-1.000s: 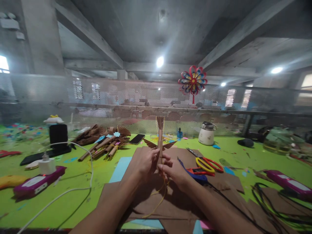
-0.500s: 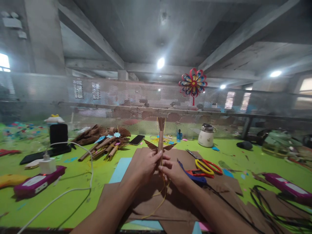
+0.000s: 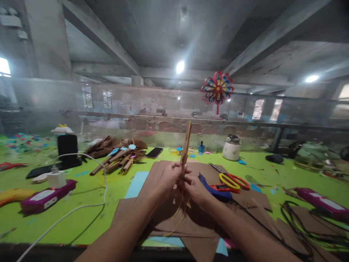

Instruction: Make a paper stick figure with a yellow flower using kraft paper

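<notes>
My left hand (image 3: pixel 169 179) and my right hand (image 3: pixel 196 190) meet in front of me, fingers closed on a slim brown paper roll (image 3: pixel 186 145). It stands nearly upright, leaning slightly right at the top, and its lower end is hidden in my fingers. Yellow string (image 3: pixel 177 214) trails from beneath my hands over brown paper sheets (image 3: pixel 200 233). To the right of my right hand lie a blue glue gun (image 3: pixel 216 192) and scissors (image 3: pixel 231 182) with yellow and red handles.
More brown paper rolls (image 3: pixel 114 160) are piled back left near a phone (image 3: pixel 155 153). A purple power strip (image 3: pixel 49 196) with a white cable (image 3: pixel 105 182) lies left; black cables (image 3: pixel 293 225) coil right. A white bottle (image 3: pixel 231 149) stands behind.
The paper roll has been turned and tipped; its pleated side wings, spread out before, no longer show. Both hands stay closed around it. The view has shifted slightly.
</notes>
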Demonstrator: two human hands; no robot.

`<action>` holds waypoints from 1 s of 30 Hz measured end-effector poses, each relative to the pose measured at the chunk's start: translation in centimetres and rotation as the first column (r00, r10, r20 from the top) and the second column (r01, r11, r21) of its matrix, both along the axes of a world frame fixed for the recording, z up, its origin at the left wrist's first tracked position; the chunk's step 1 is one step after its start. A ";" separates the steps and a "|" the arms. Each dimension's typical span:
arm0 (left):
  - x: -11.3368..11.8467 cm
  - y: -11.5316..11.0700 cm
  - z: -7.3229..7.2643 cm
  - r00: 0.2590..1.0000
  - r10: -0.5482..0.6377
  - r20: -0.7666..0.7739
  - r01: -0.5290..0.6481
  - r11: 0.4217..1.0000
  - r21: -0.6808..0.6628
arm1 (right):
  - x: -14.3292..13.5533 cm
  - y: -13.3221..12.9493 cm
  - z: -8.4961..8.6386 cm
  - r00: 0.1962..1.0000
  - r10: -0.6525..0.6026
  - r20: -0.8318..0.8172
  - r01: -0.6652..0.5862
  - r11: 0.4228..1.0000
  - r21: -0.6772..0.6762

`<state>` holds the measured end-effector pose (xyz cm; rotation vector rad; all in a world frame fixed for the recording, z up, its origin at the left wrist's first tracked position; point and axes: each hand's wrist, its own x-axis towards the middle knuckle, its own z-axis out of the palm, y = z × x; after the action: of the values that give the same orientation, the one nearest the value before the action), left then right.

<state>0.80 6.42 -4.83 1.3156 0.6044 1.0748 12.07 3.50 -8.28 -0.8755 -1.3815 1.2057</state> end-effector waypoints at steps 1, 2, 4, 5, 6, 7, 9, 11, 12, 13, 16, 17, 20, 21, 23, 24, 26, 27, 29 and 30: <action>-0.1 -0.1 0.1 0.999 -0.045 -0.001 0.045 0.999 0.000 | 0.2 0.0 -0.1 0.999 0.033 -0.022 -0.033 0.999 0.003; -0.3 -0.2 0.3 0.995 -0.096 -0.002 0.096 0.995 -0.007 | 0.4 0.1 -0.1 0.996 0.077 -0.049 -0.078 0.997 -0.006; -0.7 -0.4 0.7 0.981 -0.192 -0.004 0.192 0.980 -0.045 | 0.9 0.1 -0.2 0.978 0.183 -0.104 -0.188 0.981 -0.047; -0.9 -0.5 0.9 0.974 -0.227 -0.002 0.227 0.971 -0.071 | 1.1 0.1 -0.2 0.965 0.228 -0.128 -0.238 0.969 -0.069; -1.0 -0.6 1.0 0.968 -0.251 0.006 0.251 0.963 -0.096 | 1.3 0.0 -0.2 0.954 0.264 -0.146 -0.278 0.957 -0.087; -1.1 -0.7 1.1 0.964 -0.264 0.017 0.264 0.958 -0.115 | 1.4 0.0 -0.2 0.944 0.291 -0.158 -0.308 0.947 -0.097; -1.1 -0.7 1.2 0.963 -0.265 0.040 0.268 0.955 -0.125 | 1.7 -0.1 -0.1 0.923 0.341 -0.179 -0.360 0.929 -0.087; -1.1 -0.7 1.1 0.966 -0.255 0.046 0.258 0.961 -0.102 | 1.8 -0.2 0.1 0.901 0.385 -0.198 -0.404 0.912 -0.066; -1.1 -0.7 1.1 0.967 -0.252 0.039 0.255 0.963 -0.083 | 1.9 -0.3 0.2 0.895 0.398 -0.202 -0.417 0.907 -0.061; -1.1 -0.6 1.0 0.968 -0.251 0.031 0.252 0.966 -0.061 | 1.9 -0.4 0.4 0.893 0.402 -0.203 -0.421 0.905 -0.061; -1.0 -0.3 0.7 0.976 -0.216 0.027 0.216 0.976 -0.003 | 1.9 -0.7 0.7 0.901 0.385 -0.201 -0.406 0.910 -0.078; -1.0 -0.2 0.6 0.980 -0.196 0.027 0.196 0.981 0.003 | 1.8 -0.7 0.7 0.908 0.370 -0.197 -0.391 0.917 -0.083; -0.6 -0.1 0.3 0.992 -0.123 0.030 0.123 0.992 -0.008 | 1.3 -0.7 0.4 0.943 0.295 -0.155 -0.312 0.946 -0.094; -0.5 -0.1 0.2 0.995 -0.096 0.028 0.097 0.995 -0.013 | 1.1 -0.6 0.2 0.954 0.268 -0.132 -0.282 0.954 -0.101; -0.2 -0.1 0.0 0.999 -0.030 0.022 0.031 0.999 -0.008 | 0.7 -0.4 -0.2 0.968 0.231 -0.099 -0.243 0.963 -0.119; -0.1 -0.1 0.0 1.000 0.003 0.012 -0.003 1.000 -0.006 | 0.6 -0.3 -0.3 0.971 0.220 -0.094 -0.231 0.965 -0.128; 0.0 -0.2 0.0 0.999 0.045 -0.009 -0.045 0.999 -0.005 | 0.5 -0.3 -0.3 0.975 0.203 -0.094 -0.214 0.968 -0.133; 0.0 -0.3 0.0 0.998 0.055 -0.018 -0.055 0.998 -0.008 | 0.5 -0.3 -0.3 0.976 0.197 -0.093 -0.208 0.969 -0.132; 0.1 -0.4 0.1 0.997 0.070 -0.018 -0.070 0.997 -0.010 | 0.5 -0.4 -0.1 0.978 0.193 -0.083 -0.203 0.970 -0.132; 0.1 -0.5 0.1 0.997 0.081 -0.008 -0.081 0.997 -0.007 | 0.5 -0.4 -0.1 0.978 0.197 -0.075 -0.206 0.969 -0.135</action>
<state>0.88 5.96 -4.70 1.2985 0.6720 1.1329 12.54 3.11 -8.34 -0.8026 -1.3727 1.4896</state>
